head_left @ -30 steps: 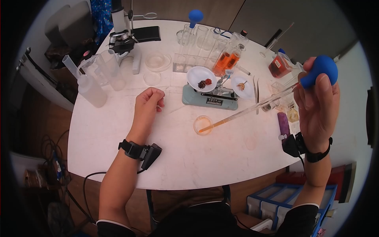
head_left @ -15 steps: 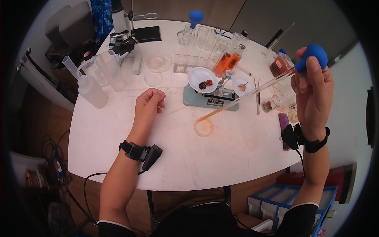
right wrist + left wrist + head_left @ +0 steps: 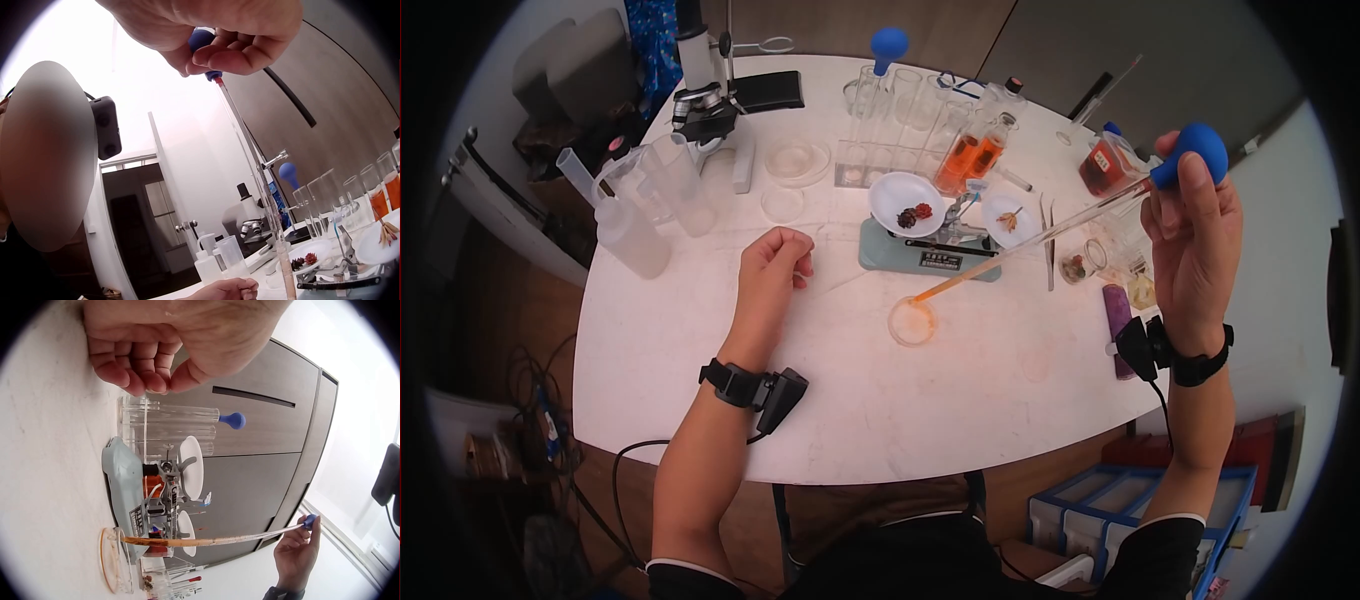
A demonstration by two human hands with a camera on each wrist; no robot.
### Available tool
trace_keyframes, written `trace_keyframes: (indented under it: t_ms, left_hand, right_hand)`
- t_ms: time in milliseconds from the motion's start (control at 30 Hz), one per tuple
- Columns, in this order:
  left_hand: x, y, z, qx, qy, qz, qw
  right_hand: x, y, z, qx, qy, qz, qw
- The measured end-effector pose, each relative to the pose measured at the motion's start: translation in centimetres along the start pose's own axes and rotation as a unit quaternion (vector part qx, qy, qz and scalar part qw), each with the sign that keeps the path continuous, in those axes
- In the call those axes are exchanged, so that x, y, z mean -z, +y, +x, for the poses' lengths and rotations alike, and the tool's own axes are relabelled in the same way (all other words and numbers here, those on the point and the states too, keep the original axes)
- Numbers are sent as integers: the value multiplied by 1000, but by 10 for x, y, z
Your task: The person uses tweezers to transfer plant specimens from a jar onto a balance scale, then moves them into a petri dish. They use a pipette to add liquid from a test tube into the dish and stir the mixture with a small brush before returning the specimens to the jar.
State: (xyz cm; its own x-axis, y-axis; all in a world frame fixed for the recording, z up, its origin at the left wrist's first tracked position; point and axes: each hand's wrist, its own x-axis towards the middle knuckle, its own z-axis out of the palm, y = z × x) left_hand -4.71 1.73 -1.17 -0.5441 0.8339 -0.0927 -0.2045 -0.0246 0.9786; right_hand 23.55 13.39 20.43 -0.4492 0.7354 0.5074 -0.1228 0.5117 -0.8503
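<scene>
My right hand (image 3: 1200, 250) pinches the blue rubber bulb (image 3: 1204, 155) of a long glass pipette (image 3: 1060, 225) between thumb and fingers. The pipette slants down to the left, with orange-brown liquid in its lower part. Its tip is at the far rim of a small petri dish (image 3: 912, 338), which has a thin orange film in it. My left hand (image 3: 772, 275) rests on the table left of the dish, fingers loosely curled and holding nothing. In the left wrist view the pipette tip (image 3: 130, 540) overlaps the dish's upper edge.
Behind the dish stands a balance (image 3: 930, 260) with dried plant pieces on its pans. Test tubes (image 3: 910, 110) in a rack and orange-filled vessels (image 3: 972, 155) are farther back. A microscope (image 3: 705, 100) and plastic bottle (image 3: 632, 240) stand left; a flask (image 3: 1085, 262) and purple object (image 3: 1118, 325) lie right.
The pipette tip has shifted from inside the dish up to its far rim. My right hand has moved a little left and farther up in the head view. The left hand stays put.
</scene>
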Motion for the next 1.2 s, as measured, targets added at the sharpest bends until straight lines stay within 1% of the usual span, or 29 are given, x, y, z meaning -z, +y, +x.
trace_keyframes:
  t_ms: [233,333,533,633,733,933,1200]
  left_hand:
    - [0,0,0,-1,6,-10,1000]
    - [-1,1,-1,2,3,-5,1000]
    - [-1,1,0,2,3,-3,1000]
    - [-1,1,0,2,6,-8,1000]
    - [-1,0,0,3,9,-10,1000]
    - [-1,1,0,8,11,-9,1000]
    - [-1,0,0,5,10,-7,1000]
  right_hand:
    - [8,4,-3,-8,12,18,1000]
    - [8,2,-6,-24,48,-3,999]
    - [16,0,-10,0,72,27,997]
    - [18,-5,-12,1,74,31,997]
    - [22,-7,-14,0,97,44,994]
    - [41,-7,-18,1,81,78,994]
    - [53,-20,-10,19,108,127,986]
